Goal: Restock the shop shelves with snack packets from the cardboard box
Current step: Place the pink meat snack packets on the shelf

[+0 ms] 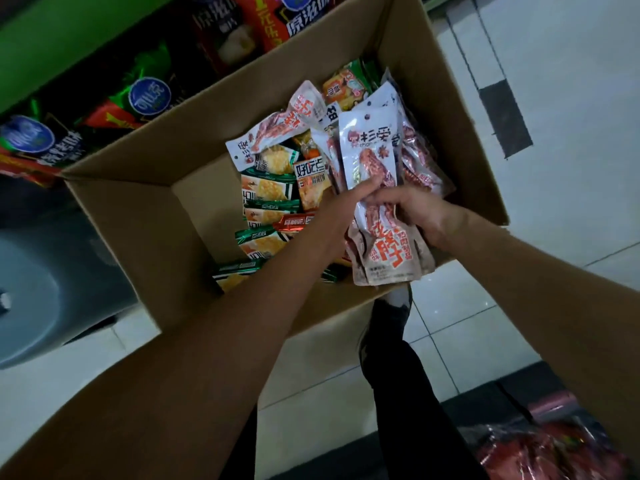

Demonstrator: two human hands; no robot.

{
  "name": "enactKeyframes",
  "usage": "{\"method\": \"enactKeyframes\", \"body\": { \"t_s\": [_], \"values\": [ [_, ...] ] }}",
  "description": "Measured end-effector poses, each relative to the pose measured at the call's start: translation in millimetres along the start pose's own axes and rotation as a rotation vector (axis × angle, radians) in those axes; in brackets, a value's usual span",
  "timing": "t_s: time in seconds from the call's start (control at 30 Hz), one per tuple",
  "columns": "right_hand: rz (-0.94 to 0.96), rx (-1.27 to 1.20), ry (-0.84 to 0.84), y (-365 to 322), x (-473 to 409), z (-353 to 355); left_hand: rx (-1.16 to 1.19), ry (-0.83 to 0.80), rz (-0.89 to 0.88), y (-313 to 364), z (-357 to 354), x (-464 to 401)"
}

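Note:
An open cardboard box point(145, 216) stands on the floor, holding several snack packets. My right hand point(419, 211) grips a stack of white and red packets point(372, 157) above the box's right side. My left hand point(349, 206) pinches the front of the same stack with its thumb on top. Another white and red packet point(277, 129) lies further in. Green and orange cracker packets point(270, 188) fill the box's middle and lower part.
A low shop shelf point(52, 39) with a green edge runs along the upper left, stocked with crisp bags point(149, 95). A grey stool point(31, 289) is at the left. My shoe point(391, 313) stands on the white tiled floor point(571, 98). Red packets point(547, 452) lie at the bottom right.

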State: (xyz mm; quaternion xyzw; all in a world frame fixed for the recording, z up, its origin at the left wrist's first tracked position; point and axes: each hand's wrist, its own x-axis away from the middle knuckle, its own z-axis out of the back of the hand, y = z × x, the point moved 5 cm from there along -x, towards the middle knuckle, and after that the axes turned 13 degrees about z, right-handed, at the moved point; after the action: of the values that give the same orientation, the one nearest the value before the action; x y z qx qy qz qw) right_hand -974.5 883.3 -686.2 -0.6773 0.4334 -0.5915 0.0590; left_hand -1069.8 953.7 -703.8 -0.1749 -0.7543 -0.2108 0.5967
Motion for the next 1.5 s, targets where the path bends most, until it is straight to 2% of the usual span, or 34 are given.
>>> {"method": "enactKeyframes", "body": {
  "t_s": [0.13, 0.27, 0.53, 0.73, 0.97, 1.1, 1.2, 1.4, 1.5],
  "values": [
    [0.068, -0.147, 0.057, -30.2, 38.6, -26.1, -0.074, 0.082, -0.085, 17.0, 4.0, 59.2],
    [0.088, -0.271, 0.109, -60.4, 72.2, -56.5, -0.089, 0.042, -0.122, 36.1, 3.3, 119.1],
    [0.139, -0.325, 0.149, -121.7, 139.4, -115.9, -0.213, 0.027, -0.070, 53.9, 6.5, 229.6],
    [0.221, -0.321, 0.211, -185.3, 225.7, -157.5, -0.279, -0.017, -0.122, 66.3, -12.9, 331.0],
    [0.334, -0.278, 0.308, -255.5, 339.9, -204.2, -0.353, -0.137, -0.270, 77.4, -42.2, 466.5],
    [0.458, -0.321, 0.341, -288.2, 399.2, -234.1, -0.500, -0.183, -0.415, 84.5, -51.3, 544.8],
    [0.541, -0.322, 0.357, -312.3, 435.1, -256.8, -0.609, -0.125, -0.485, 88.8, -49.1, 596.9],
    [0.608, -0.207, 0.363, -377.4, 481.7, -311.7, -0.474, -0.266, -0.554, 107.8, -32.0, 693.1],
    [0.655, -0.115, 0.296, -416.9, 492.1, -345.8, -0.417, -0.235, -0.621, 125.6, -8.7, 733.1]
  ]
}}
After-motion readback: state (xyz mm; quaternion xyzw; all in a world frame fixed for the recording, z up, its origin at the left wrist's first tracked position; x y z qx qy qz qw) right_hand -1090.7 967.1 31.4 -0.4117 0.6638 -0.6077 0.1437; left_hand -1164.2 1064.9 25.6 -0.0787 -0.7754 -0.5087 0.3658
